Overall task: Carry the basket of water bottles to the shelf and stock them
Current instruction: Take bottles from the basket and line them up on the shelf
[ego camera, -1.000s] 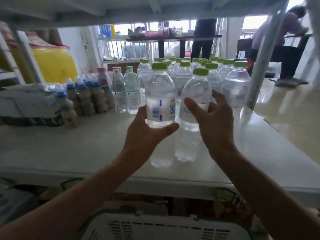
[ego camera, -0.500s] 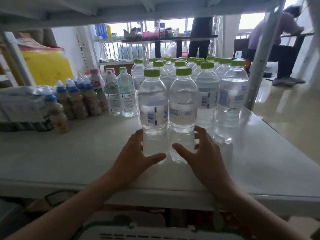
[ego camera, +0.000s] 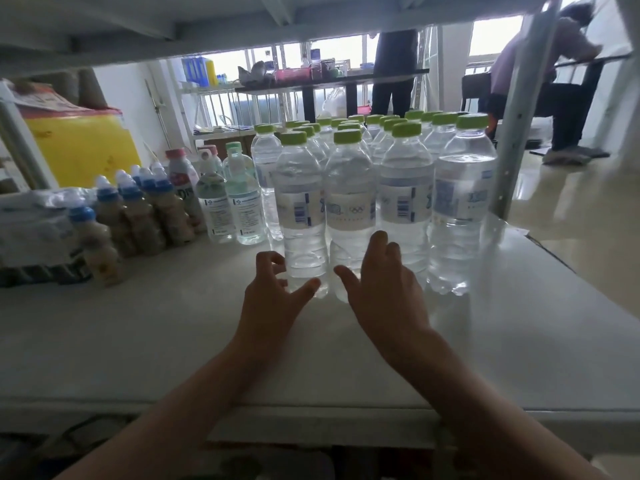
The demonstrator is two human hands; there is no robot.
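Observation:
Several clear water bottles with green caps stand in rows on the white shelf (ego camera: 138,341). The two nearest, a left front bottle (ego camera: 301,202) and a right front bottle (ego camera: 349,206), stand upright side by side. My left hand (ego camera: 273,299) hovers at the base of the left one, fingers spread, thumb near it. My right hand (ego camera: 384,292) sits open at the base of the right one, fingertips close to it. Neither hand grips a bottle. The basket is out of view.
Small brown drinks with blue caps (ego camera: 138,209) and two clear bottles with pale caps (ego camera: 228,202) stand at left, beside a wrapped pack (ego camera: 31,230). A metal upright (ego camera: 519,109) marks the shelf's right edge. The shelf above (ego camera: 242,26) hangs low. People stand behind.
One second ago both hands held the two front bottles in the air. The bottles now stand on the shelf, and both hands have let go and drawn back a little.

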